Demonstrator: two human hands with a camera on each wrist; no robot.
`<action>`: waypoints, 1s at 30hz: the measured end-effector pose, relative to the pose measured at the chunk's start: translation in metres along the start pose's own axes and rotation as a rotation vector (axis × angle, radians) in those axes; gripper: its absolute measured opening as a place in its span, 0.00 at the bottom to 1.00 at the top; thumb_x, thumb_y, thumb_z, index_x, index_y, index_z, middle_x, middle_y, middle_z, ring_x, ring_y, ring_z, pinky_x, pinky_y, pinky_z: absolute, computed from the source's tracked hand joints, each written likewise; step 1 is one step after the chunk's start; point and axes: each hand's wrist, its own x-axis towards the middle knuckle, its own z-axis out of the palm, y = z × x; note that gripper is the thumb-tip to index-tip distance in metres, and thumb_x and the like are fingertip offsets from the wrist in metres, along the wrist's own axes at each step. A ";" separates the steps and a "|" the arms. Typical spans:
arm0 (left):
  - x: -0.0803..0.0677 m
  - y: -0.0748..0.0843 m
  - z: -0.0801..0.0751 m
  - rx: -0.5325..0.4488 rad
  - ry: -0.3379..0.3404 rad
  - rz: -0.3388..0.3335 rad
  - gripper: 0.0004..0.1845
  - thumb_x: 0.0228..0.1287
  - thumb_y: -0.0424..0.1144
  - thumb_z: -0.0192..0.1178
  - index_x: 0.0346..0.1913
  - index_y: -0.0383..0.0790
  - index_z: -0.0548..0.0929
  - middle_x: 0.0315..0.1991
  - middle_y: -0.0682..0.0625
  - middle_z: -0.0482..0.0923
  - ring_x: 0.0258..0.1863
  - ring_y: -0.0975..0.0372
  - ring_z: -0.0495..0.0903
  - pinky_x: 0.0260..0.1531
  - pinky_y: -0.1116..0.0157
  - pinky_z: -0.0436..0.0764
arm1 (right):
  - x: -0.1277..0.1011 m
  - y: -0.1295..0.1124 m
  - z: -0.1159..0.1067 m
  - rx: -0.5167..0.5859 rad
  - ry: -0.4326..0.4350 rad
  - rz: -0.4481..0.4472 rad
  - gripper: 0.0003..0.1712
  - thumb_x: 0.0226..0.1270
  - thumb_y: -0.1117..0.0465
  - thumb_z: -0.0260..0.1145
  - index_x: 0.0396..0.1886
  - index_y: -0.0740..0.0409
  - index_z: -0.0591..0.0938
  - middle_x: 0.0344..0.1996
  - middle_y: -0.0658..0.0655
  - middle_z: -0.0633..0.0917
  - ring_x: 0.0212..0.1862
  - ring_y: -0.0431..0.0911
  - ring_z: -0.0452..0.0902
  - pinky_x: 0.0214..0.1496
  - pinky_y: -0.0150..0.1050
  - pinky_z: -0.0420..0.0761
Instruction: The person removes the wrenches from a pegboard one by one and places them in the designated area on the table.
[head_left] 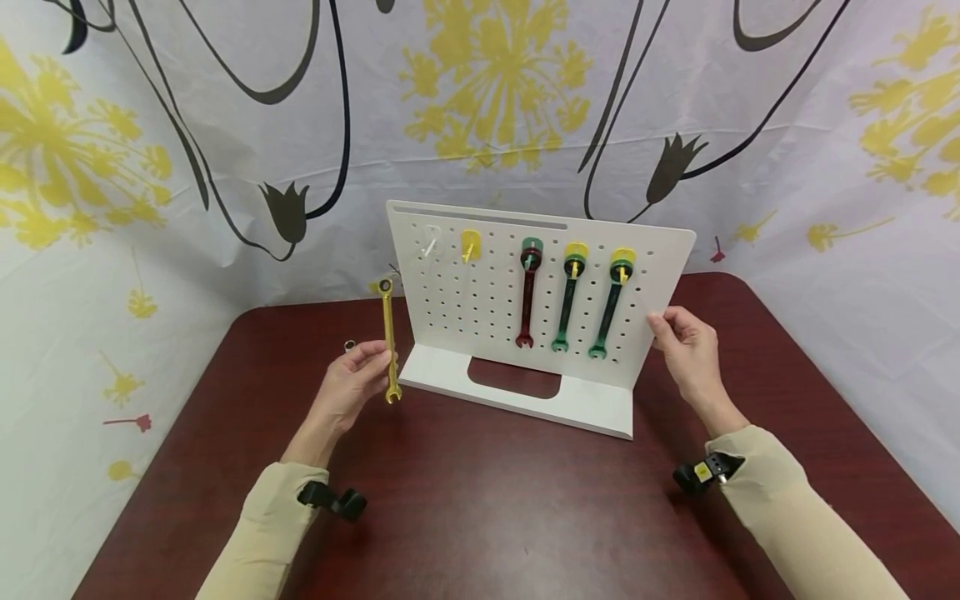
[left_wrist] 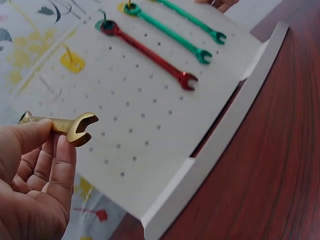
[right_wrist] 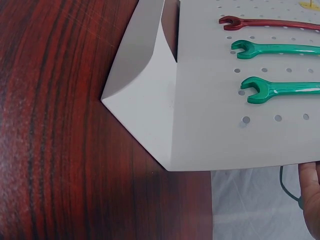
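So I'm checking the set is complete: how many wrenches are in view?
4: a red wrench and two green ones hang on the pegboard; the left hand holds a yellow wrench.

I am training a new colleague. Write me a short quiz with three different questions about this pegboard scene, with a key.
1. True or false: the left hand holds the yellow wrench.
2. How many wrenches hang on the pegboard?
3. What does the right hand touch: A) the red wrench, B) the pegboard's edge, C) the table?

Key: 1 true; 2 three; 3 B.
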 end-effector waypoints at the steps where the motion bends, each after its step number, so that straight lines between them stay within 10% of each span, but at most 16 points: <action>1: 0.000 -0.001 -0.003 0.003 0.008 -0.003 0.14 0.66 0.29 0.55 0.31 0.55 0.80 0.28 0.60 0.81 0.30 0.71 0.80 0.31 0.75 0.80 | 0.000 0.000 0.000 0.000 -0.001 0.004 0.12 0.67 0.62 0.60 0.31 0.69 0.77 0.14 0.46 0.71 0.20 0.34 0.65 0.30 0.23 0.79; 30: 0.007 -0.018 -0.095 0.212 0.240 -0.174 0.03 0.66 0.37 0.58 0.39 0.50 0.79 0.27 0.65 0.79 0.28 0.75 0.76 0.29 0.77 0.78 | 0.000 -0.002 0.000 -0.008 -0.005 0.009 0.13 0.67 0.64 0.60 0.35 0.74 0.77 0.16 0.40 0.74 0.22 0.32 0.68 0.30 0.20 0.78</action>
